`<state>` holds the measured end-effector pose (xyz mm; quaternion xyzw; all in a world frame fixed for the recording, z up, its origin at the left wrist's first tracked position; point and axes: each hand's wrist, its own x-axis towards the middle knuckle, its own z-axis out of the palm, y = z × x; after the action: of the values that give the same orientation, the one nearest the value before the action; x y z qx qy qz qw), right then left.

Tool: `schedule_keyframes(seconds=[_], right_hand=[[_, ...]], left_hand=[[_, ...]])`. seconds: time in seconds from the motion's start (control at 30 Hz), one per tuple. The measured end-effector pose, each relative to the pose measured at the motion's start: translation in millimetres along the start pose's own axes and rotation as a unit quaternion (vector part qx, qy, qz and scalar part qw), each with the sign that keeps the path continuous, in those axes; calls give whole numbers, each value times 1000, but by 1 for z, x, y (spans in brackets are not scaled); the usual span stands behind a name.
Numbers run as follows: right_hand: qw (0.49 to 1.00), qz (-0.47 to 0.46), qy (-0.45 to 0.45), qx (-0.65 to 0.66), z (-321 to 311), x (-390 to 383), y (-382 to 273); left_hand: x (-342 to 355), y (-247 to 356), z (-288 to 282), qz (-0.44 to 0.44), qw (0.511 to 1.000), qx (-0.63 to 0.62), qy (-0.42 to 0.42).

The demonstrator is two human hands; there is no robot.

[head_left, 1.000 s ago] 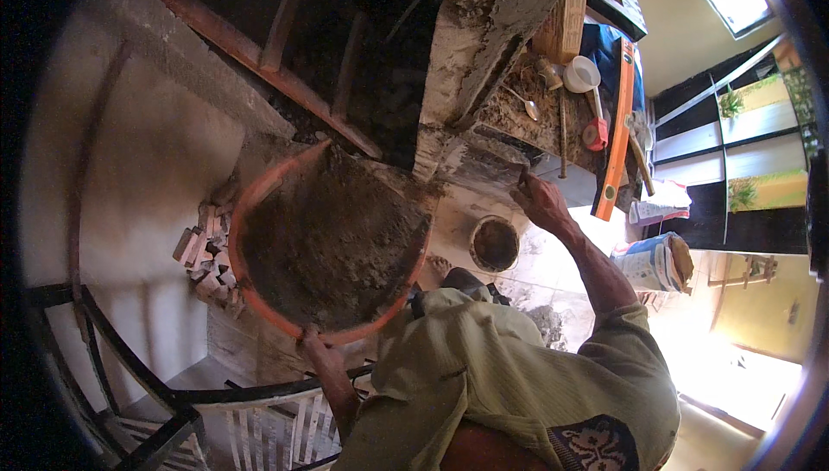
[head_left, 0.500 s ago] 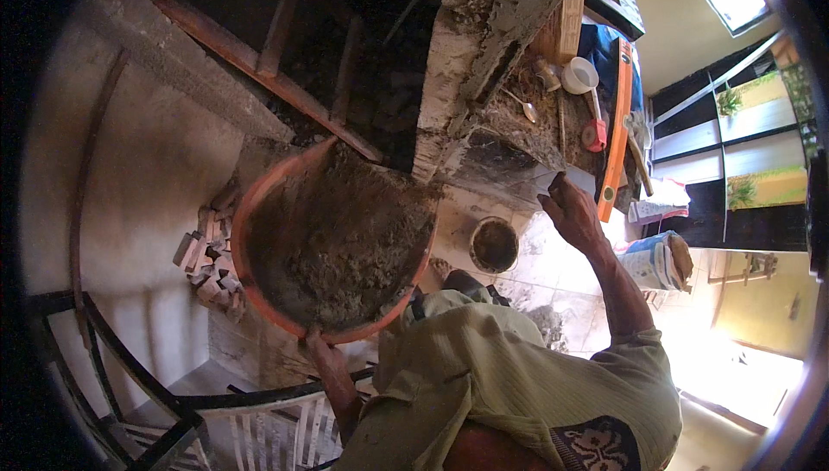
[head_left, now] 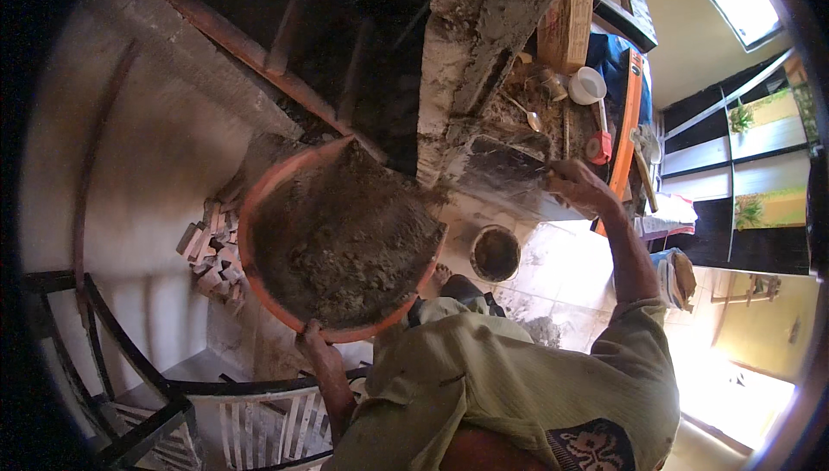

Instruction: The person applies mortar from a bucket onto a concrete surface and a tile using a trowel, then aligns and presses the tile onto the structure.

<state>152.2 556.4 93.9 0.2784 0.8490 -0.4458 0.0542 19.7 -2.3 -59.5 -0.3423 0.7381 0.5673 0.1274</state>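
My left hand (head_left: 321,350) is closed over the near rim of a round orange tub (head_left: 270,314). Wet grey mortar (head_left: 350,246) is heaped inside it. My right hand (head_left: 577,186) is reached out at the edge of a mortar-smeared ledge, its fingers curled closed. Whatever lies in those fingers is too hard to make out. A dark, wet-looking flat patch (head_left: 505,163) is just left of my right hand, along the ledge. Beyond the hand, a spoon (head_left: 527,114), a white cup (head_left: 587,86) and a red tape measure (head_left: 598,147) lie on the ledge.
An orange spirit level (head_left: 631,117) lies along the ledge's right side, near a cardboard box (head_left: 568,29). A mortar-crusted bucket (head_left: 496,252) stands on the tiles below. Broken bricks (head_left: 210,255) are piled left of the tub. Black-and-white railing (head_left: 259,393) runs at lower left.
My right hand has moved down and slightly left, closer to the ledge's near edge. My left hand stays on the tub's rim. The whole view has shifted slightly.
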Motion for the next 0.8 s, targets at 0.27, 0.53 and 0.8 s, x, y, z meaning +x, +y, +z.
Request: schedule_keyframes(seconds=[0.27,0.53,0.8], right_hand=[[995,78,-18,-52,7,-49,-26],[977,-80,78,-181,39,-13,-20],[993,89,20,76,-13,-46,-76]], left_hand=[[-15,-18,-19,35,996,-1,-88],[-22,0,-2,-22,998,-42,-50],[-5,-39,-20,95,994,-12,-51]])
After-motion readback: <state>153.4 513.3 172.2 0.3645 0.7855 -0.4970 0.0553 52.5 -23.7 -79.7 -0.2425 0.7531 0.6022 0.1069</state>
